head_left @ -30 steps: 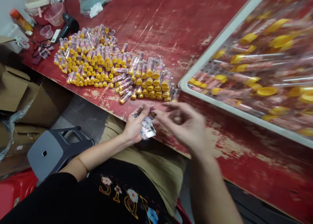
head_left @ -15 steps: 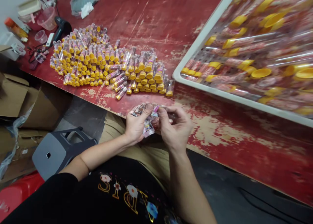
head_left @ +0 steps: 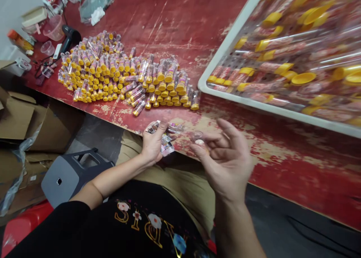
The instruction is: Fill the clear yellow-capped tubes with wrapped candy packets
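Note:
At the table's front edge, my left hand [head_left: 153,143] is closed on a small bunch of printed plastic sleeves [head_left: 167,146], with the thumb pressed on top. Beside its fingertips is a clear tube in a printed sleeve [head_left: 175,128]; whether the fingers touch it I cannot tell. My right hand [head_left: 228,153], apart from the left, pinches a clear tube [head_left: 197,135] between thumb and fingers. Something whitish shows in that tube, and the fingers hide most of it. Past both hands lies a large pile of sleeved tubes with yellow caps [head_left: 168,79].
A white tray [head_left: 270,113] full of yellow-capped tubes stands at the right. At the back left are a black hair dryer [head_left: 70,35], a pink basket [head_left: 53,28] and a plastic bag [head_left: 94,4]. A grey stool [head_left: 66,179] and cardboard boxes [head_left: 25,115] stand on the floor at left.
My hands, close together before, have parted. The right hand has moved right with a clear tube in its fingers. A sleeved tube now shows beside the left hand, which keeps its sleeves.

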The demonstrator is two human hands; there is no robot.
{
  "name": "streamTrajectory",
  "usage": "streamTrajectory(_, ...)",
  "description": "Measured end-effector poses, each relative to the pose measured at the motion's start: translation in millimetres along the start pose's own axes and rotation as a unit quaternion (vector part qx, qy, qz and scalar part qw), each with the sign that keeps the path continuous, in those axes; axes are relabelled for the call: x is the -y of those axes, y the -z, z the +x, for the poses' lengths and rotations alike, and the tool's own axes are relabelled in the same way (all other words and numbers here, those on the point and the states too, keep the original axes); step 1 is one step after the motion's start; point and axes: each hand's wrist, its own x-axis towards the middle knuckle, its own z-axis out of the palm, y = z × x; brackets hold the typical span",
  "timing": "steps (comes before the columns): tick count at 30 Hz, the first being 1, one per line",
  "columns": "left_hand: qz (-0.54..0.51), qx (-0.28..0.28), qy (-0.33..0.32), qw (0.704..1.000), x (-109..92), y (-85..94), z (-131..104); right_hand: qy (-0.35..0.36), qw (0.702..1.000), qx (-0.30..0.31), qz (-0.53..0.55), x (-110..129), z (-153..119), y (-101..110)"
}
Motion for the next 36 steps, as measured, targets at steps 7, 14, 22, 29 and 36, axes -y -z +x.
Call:
streamTrajectory(7, 0.020, 0.095, 0.038, 0.995, -1, 3.7, -5, 0.160, 0.969, 0.032, -0.187, 12, 1, 5)
streamTrajectory(14, 0.019, 0.141, 0.053, 0.988, -3, 1.1, -14, 0.144, 0.956, 0.102, -0.235, 7, -11, 12)
streamTrajectory(22, 0.041, 0.149, 0.039, 0.987, -6, 6.1, -13, 0.146, 0.982, 0.039, -0.116, 10, -8, 13)
streamTrajectory(29, 0.067, 0.164, 0.040, 0.983, -12, 7.7, -22, 0.192, 0.970, 0.004, -0.148, 14, -9, 3)
streamTrajectory(36, 0.058, 0.170, 0.060, 0.982, -22, 5.8, -30, 0.204, 0.960, -0.068, -0.177, 18, -9, -10)
